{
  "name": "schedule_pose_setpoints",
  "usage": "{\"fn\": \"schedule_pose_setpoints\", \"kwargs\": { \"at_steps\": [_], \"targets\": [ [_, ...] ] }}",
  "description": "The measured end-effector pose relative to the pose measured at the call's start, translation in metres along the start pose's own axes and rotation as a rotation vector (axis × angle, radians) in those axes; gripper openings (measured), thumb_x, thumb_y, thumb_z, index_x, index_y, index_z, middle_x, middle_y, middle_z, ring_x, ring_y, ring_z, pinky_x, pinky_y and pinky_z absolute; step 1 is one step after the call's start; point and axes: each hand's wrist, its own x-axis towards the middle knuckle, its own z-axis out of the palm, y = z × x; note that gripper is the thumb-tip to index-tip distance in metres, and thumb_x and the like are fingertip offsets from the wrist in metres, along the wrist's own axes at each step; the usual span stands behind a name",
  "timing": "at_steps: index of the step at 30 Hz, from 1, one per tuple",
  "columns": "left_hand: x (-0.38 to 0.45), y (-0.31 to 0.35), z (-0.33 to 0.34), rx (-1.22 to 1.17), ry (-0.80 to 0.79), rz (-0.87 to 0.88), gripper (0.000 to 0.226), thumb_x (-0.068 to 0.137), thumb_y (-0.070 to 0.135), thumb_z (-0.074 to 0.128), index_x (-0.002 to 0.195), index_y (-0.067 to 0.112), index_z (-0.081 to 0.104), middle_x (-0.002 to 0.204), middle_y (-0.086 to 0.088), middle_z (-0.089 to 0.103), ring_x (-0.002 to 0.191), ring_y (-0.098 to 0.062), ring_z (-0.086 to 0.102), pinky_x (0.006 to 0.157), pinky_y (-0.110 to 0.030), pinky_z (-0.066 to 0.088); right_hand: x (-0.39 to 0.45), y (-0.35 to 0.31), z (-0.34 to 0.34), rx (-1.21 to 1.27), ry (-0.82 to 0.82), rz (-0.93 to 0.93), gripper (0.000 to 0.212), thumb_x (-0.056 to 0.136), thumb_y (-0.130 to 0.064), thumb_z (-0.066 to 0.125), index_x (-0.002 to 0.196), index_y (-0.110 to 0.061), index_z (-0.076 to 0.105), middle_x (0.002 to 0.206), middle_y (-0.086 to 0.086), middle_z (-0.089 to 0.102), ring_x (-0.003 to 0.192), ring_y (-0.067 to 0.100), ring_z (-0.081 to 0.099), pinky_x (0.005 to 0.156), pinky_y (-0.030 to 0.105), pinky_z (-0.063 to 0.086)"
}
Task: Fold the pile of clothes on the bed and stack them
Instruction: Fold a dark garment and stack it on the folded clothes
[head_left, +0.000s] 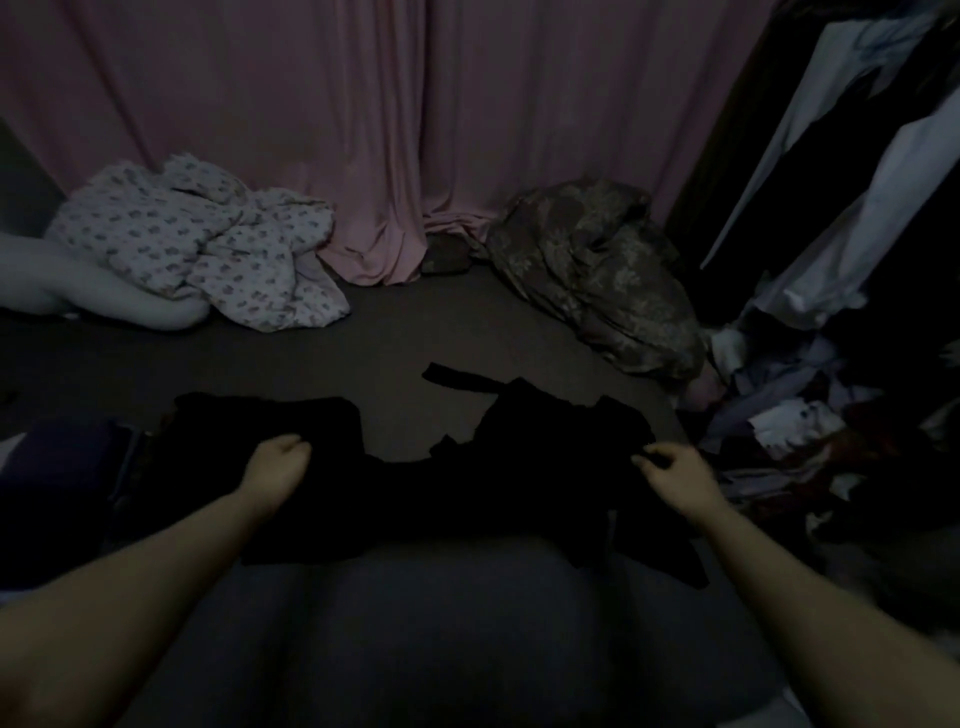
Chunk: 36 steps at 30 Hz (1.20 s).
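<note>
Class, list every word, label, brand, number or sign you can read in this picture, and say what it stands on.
None: no readable text anywhere.
The black garment is too dark to show any label.
The white floral cloth and the brown patterned cloth bear only patterns, no letters.

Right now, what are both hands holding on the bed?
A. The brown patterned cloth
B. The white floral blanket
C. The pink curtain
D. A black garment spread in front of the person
D: the left hand and the right hand each grip an edge of the black garment, while the floral blanket, the curtain and the brown cloth lie far from them.
</note>
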Motion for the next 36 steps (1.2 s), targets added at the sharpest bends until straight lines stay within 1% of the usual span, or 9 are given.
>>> {"fn": "schedule_pose_setpoints", "kwargs": {
  "at_steps": [3,7,11,13,18,23,28,33,36],
  "targets": [
    [-0.032,-0.059,0.012,0.058,0.009,-0.081,0.017,0.092,0.000,0.050,0.100,-0.010,0.062,0.101,-0.025,0.063,0.099,-0.033,0.058,0.080,-0.028,0.038,-0.047,0.055,0.032,-0.066,-0.108,0.091,0.030,0.089,-0.007,0.061,0.115,0.009,0.061,0.120,0.019,0.061,0.116,0.031,0.056,0.092,0.028,0.041],
    [-0.083,-0.119,0.028,0.301,-0.150,-0.066,0.013,0.087,0.002,0.057,0.087,0.002,0.070,0.096,-0.016,0.069,0.096,-0.030,0.063,0.075,-0.025,0.039,-0.100,0.106,0.061,-0.164,-0.281,0.105,0.022,0.090,-0.003,0.058,0.107,0.005,0.067,0.111,0.018,0.067,0.107,0.030,0.062,0.079,0.023,0.041],
    [-0.131,-0.167,0.043,0.455,-0.208,-0.163,0.015,0.090,0.009,0.056,0.085,0.006,0.069,0.093,-0.019,0.068,0.097,-0.031,0.063,0.070,-0.026,0.039,-0.132,0.145,0.079,-0.283,-0.469,0.053,0.025,0.095,-0.010,0.051,0.112,-0.007,0.068,0.115,0.011,0.067,0.105,0.025,0.063,0.086,0.026,0.045],
    [-0.153,-0.189,0.049,0.542,-0.213,-0.244,0.019,0.092,0.015,0.056,0.092,0.002,0.069,0.101,-0.022,0.067,0.100,-0.032,0.063,0.074,-0.029,0.043,-0.147,0.163,0.085,-0.341,-0.527,0.031,0.028,0.096,-0.010,0.048,0.118,-0.008,0.065,0.121,0.010,0.064,0.109,0.025,0.060,0.090,0.028,0.044],
    [-0.188,-0.244,0.061,0.535,-0.155,-0.344,0.022,0.093,0.013,0.053,0.103,0.001,0.069,0.111,-0.019,0.066,0.106,-0.032,0.060,0.081,-0.029,0.042,-0.174,0.205,0.105,-0.416,-0.605,-0.007,0.028,0.096,-0.013,0.046,0.114,-0.013,0.067,0.113,0.010,0.068,0.099,0.026,0.062,0.081,0.031,0.048],
    [-0.187,-0.276,0.068,0.602,-0.186,-0.396,0.026,0.094,0.027,0.052,0.105,0.011,0.071,0.114,-0.015,0.066,0.108,-0.029,0.060,0.082,-0.026,0.043,-0.182,0.222,0.128,-0.597,-0.517,-0.033,0.030,0.097,-0.024,0.043,0.120,-0.025,0.063,0.117,0.005,0.064,0.103,0.025,0.058,0.074,0.029,0.045],
    [-0.161,-0.279,0.079,0.569,-0.241,-0.395,0.023,0.092,0.016,0.056,0.104,0.000,0.067,0.112,-0.019,0.064,0.108,-0.031,0.058,0.075,-0.026,0.036,-0.161,0.209,0.153,-0.387,-0.394,0.073,0.030,0.095,-0.008,0.047,0.120,-0.008,0.063,0.114,0.018,0.066,0.098,0.034,0.061,0.078,0.033,0.047],
    [-0.110,-0.282,0.075,0.481,-0.263,-0.400,0.027,0.090,0.013,0.061,0.110,-0.004,0.064,0.114,-0.020,0.063,0.110,-0.031,0.057,0.076,-0.024,0.036,-0.107,0.180,0.176,-0.344,-0.271,0.013,0.027,0.094,-0.002,0.048,0.116,0.002,0.062,0.113,0.024,0.064,0.099,0.039,0.060,0.078,0.035,0.044],
    [-0.069,-0.275,0.075,0.303,-0.155,-0.418,0.021,0.088,0.009,0.063,0.101,-0.007,0.066,0.099,-0.020,0.066,0.088,-0.028,0.060,0.071,-0.029,0.041,-0.058,0.164,0.191,-0.342,-0.233,0.008,0.027,0.092,-0.002,0.050,0.116,0.003,0.062,0.115,0.024,0.063,0.102,0.038,0.060,0.079,0.032,0.042]
  ]
}}
